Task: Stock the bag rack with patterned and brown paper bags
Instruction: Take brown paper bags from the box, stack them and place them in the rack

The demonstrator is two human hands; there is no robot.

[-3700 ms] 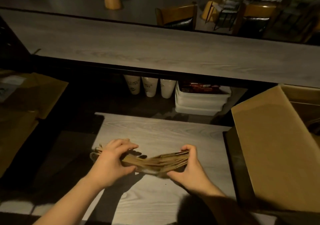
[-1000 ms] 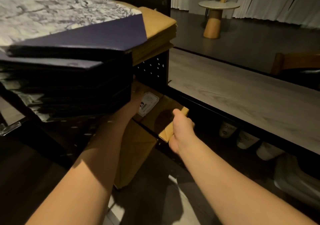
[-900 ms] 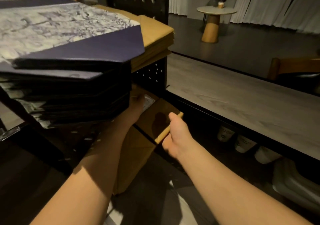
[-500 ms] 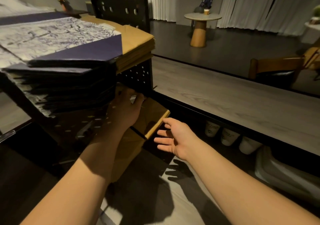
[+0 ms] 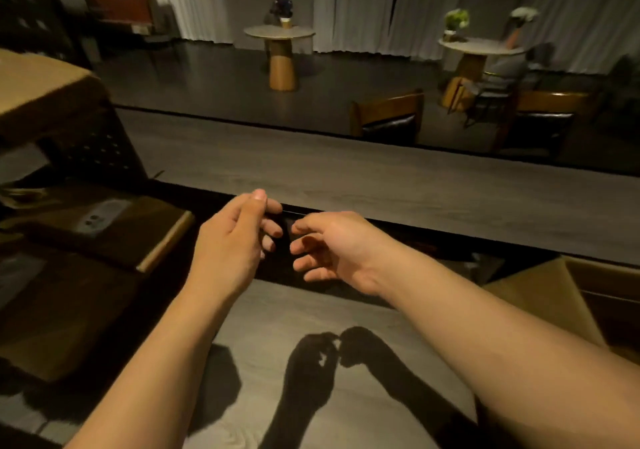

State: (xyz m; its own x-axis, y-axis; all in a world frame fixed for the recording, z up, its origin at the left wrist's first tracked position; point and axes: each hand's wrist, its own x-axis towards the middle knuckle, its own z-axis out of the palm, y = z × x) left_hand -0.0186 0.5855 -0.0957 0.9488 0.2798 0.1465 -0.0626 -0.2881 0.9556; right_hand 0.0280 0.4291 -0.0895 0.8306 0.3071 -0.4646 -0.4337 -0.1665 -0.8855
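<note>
Both of my hands hover above the grey work table [image 5: 263, 351], close together. My left hand [image 5: 232, 237] presses its thumb on its forefinger and pinches what looks like a thin strand [image 5: 294, 212] running toward my right hand [image 5: 332, 248]. The right hand's fingers are loosely curled around nothing; whether they touch the strand I cannot tell. To the left stands the black perforated bag rack [image 5: 93, 154]. It has a stack of brown paper bags [image 5: 114, 230] on its lower shelf and another brown stack [image 5: 34, 92] on top. No patterned bags are in view.
A long grey counter [image 5: 346, 178] runs across behind my hands. An open cardboard box [image 5: 540, 293] stands at the right edge of the work table. Beyond the counter are chairs, round tables with plants and a seated person.
My left hand has come off the brown stack on the lower shelf. Both hands have drawn back from the rack and met over the table. The view has swung right, away from the patterned bags.
</note>
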